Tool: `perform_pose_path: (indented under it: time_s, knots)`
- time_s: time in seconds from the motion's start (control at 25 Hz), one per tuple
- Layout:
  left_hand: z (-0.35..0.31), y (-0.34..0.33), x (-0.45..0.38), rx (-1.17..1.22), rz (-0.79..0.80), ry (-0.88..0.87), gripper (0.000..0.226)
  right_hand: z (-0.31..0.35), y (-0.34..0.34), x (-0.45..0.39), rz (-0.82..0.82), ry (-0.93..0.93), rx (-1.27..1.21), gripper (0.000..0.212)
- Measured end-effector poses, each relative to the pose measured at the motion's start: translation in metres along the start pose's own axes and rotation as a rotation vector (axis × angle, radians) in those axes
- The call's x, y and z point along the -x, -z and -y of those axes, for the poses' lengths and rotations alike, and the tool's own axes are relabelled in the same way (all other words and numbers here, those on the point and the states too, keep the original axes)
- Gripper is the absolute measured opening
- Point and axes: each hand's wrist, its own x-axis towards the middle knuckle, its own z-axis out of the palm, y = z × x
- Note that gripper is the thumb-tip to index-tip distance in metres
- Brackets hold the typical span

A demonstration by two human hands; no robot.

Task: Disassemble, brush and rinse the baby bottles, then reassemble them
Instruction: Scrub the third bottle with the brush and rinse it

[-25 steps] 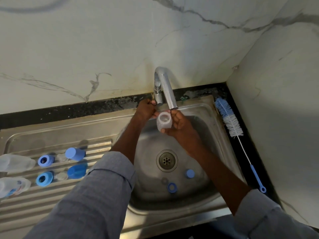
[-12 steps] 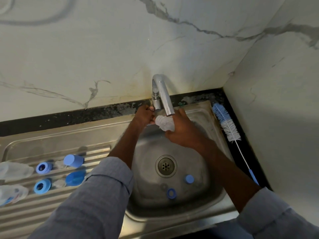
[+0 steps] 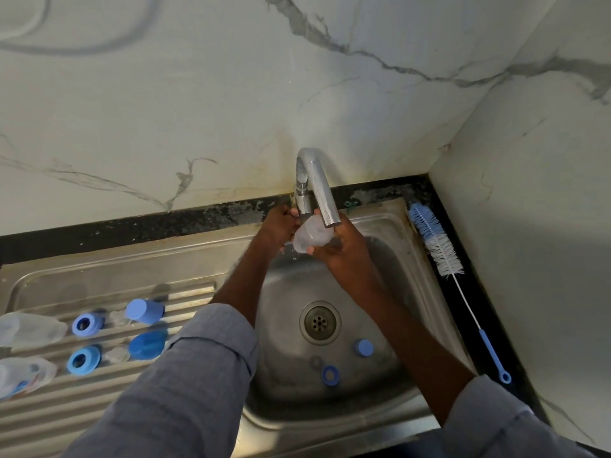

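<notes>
Since a second ago I see the clear plastic baby bottle [image 3: 309, 238] tipped under the chrome tap [image 3: 319, 190], centre frame. My left hand [image 3: 279, 226] reaches the tap base, grip unclear; my right hand [image 3: 344, 252] clasps the bottle. Wet, it could slip into the steel sink [image 3: 413, 292].

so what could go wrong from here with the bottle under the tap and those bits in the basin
1. The right hand holds the clear bottle tilted under the spout; wet plastic could slip and drop into the sink.
2. The blue ring and blue cap lie near the drain; running water may push them about.
3. The left hand is at the tap's base, so a sudden strong flow could splash.
</notes>
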Motion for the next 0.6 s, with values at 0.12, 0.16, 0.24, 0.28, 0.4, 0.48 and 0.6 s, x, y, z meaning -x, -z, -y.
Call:
perform_pose_path:
  time_s: [0.12,0.16,0.24,0.28,0.4,0.48,0.6]
  knots:
    - [0.003,0.0,-0.002,0.006,0.063,0.015,0.028,-0.013,0.006,0.008,0.022,-0.189,-0.295,0.053]
    - [0.004,0.001,-0.002,-0.01,0.067,0.016,0.027,-0.015,0.009,0.01,0.033,-0.228,-0.326,0.054]
    - [0.003,0.002,0.0,-0.074,0.05,0.009,0.026,-0.015,0.011,0.008,0.032,-0.187,-0.142,0.05]
    - [0.002,0.002,0.001,-0.133,0.028,-0.008,0.026,-0.014,0.01,0.007,0.02,-0.129,0.01,0.049]
    - [-0.001,0.002,0.004,-0.216,-0.016,-0.074,0.03,-0.005,0.0,-0.002,-0.027,0.002,0.136,0.051]
    - [-0.002,0.006,0.007,-0.153,0.017,-0.086,0.027,0.002,-0.007,-0.008,-0.035,0.031,0.083,0.059]
    - [-0.001,0.013,0.01,-0.162,0.098,-0.095,0.01,0.01,-0.015,-0.01,-0.05,0.054,0.062,0.068]
